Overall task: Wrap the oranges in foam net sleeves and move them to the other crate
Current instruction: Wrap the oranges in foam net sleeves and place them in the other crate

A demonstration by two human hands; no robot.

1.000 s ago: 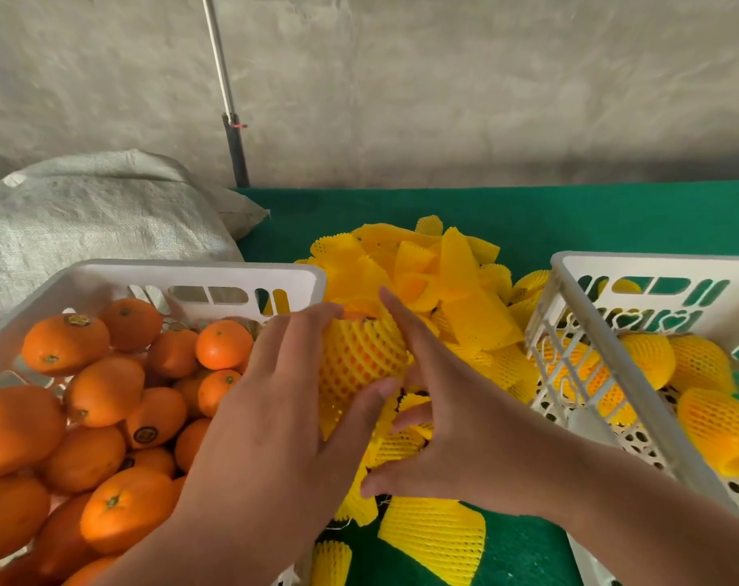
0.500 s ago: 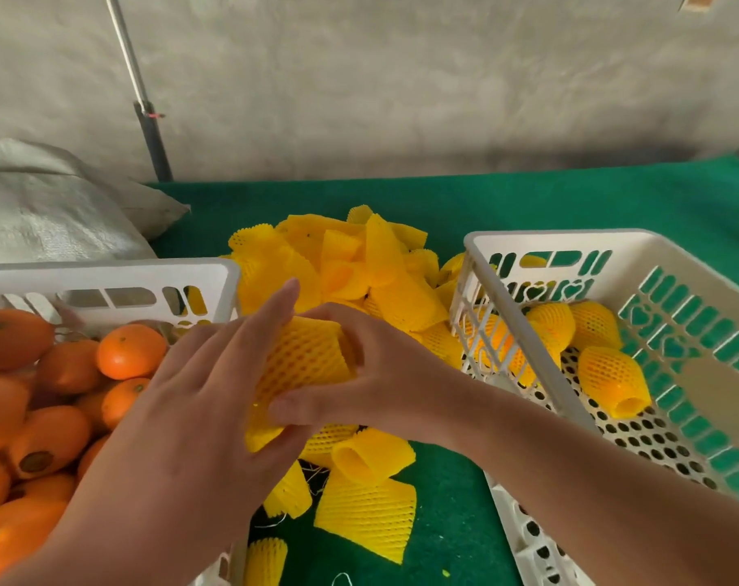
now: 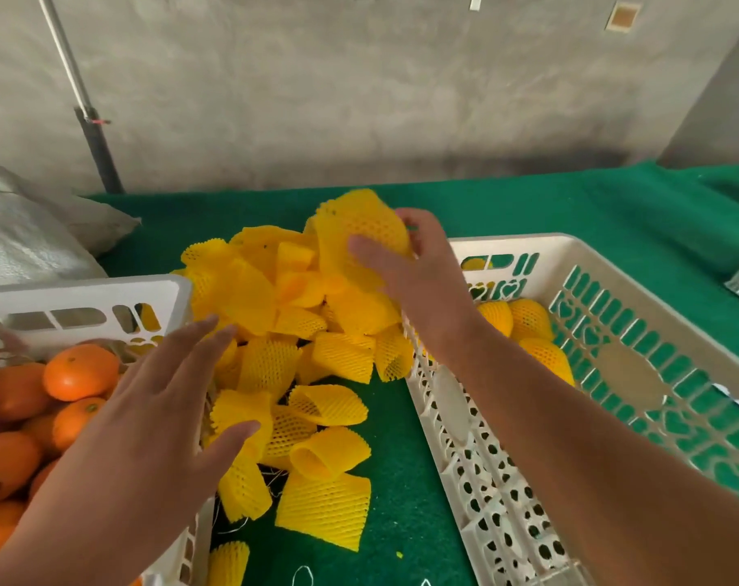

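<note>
Green felt [image 3: 528, 196] covers the table, which is backed by a rough grey plaster wall [image 3: 359, 99]; a metal pole [image 3: 80, 103] leans against that wall at the left, beside a grey woven sack [image 3: 25, 243]. A wrapped orange [image 3: 361, 224], sheathed in yellow foam net with a diamond mesh and a loose open collar at its upper left, is gripped by the right hand [image 3: 405, 264] and held above the far left corner of the white right crate [image 3: 612, 374]. Several more wrapped oranges [image 3: 528, 327] are seen lying inside that crate. Between the two crates a heap of empty yellow sleeves [image 3: 283, 332] is spread on the felt. The left hand [image 3: 164, 403] is held flat with fingers spread, grasping nothing, over the edge of the white left crate [image 3: 84, 298], in which bare oranges [image 3: 78, 370] are piled.
</note>
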